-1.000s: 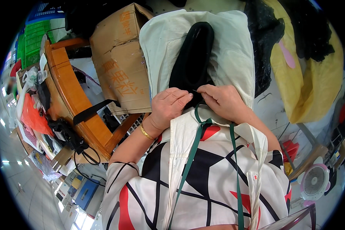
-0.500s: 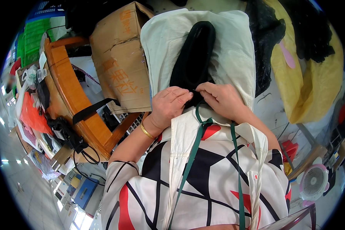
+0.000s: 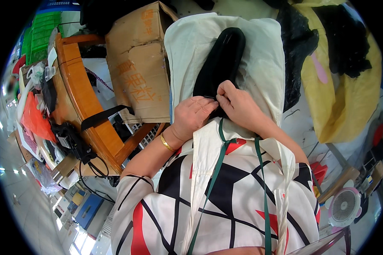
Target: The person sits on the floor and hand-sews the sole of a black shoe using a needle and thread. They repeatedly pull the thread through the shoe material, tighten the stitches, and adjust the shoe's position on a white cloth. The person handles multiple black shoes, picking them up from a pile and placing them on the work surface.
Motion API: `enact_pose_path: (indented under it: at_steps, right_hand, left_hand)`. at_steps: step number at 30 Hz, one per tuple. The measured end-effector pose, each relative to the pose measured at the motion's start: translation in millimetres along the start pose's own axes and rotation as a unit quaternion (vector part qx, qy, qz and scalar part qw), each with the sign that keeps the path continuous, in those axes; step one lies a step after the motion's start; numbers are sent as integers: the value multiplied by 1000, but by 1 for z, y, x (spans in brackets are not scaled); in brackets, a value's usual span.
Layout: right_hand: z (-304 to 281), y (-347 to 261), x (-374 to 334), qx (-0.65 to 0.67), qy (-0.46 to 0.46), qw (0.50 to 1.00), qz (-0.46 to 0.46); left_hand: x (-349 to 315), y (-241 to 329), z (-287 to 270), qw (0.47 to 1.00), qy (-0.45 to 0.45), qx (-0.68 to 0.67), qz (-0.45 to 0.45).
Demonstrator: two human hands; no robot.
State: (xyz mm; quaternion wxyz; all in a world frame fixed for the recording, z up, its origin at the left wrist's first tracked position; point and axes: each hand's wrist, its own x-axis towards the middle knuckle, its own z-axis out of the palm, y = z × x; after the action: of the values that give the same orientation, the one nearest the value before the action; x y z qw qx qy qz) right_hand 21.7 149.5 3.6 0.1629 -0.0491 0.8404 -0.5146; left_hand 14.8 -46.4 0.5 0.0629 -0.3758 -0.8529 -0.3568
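On a white cloth (image 3: 264,55) over my lap lies a long black shoe-shaped piece (image 3: 225,51), its rounded end pointing away from me. At the near end of this piece, my left hand (image 3: 194,112) is closed, its thumb and fingers pinching the black edge. Just right of it, my right hand (image 3: 238,104) is closed in a pinch, thumb against curled forefinger, right at the left fingertips. Whatever lies between the right fingertips is too small to make out. Both hands cover part of the near end.
Left of the cloth stands a cardboard box (image 3: 136,63) beside an orange wooden chair (image 3: 78,85) with a black strap. Black plastic (image 3: 295,59) and a yellow sack (image 3: 336,114) lie to the right. A small fan (image 3: 344,206) stands low at the right.
My right hand has risen slightly, its forefinger more curled and its fingertips nearer my left hand. The left hand keeps its pinch. The whole view has shifted a little.
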Motion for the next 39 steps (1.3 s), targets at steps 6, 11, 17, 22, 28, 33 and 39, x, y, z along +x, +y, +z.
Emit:
enact_pose_path:
  at_steps: [6, 11, 17, 22, 28, 33, 39]
  right_hand:
    - [-21, -19, 14, -123, 26, 988, -89]
    - [-14, -13, 23, -117, -56, 988, -79]
    - [-7, 0, 33, 359, -16, 930, 82]
    - [-17, -15, 29, 391, 1, 900, 192]
    - [-34, -8, 23, 624, -1, 775, 100]
    - [-22, -8, 20, 418, 109, 901, 28]
    - [-28, 5, 12, -152, 157, 967, -130]
  left_hand:
    - [-3, 4, -4, 999, -2, 37, 8]
    - [-3, -1, -2, 996, 18, 68, 48]
    - [9, -1, -10, 1000, -1, 12, 5]
    - [16, -4, -13, 998, -33, -37, -28]
    - [28, -1, -22, 989, -98, -72, -83]
    - [32, -3, -24, 983, -137, -74, -93]
    - [24, -3, -19, 989, -97, -68, -90]
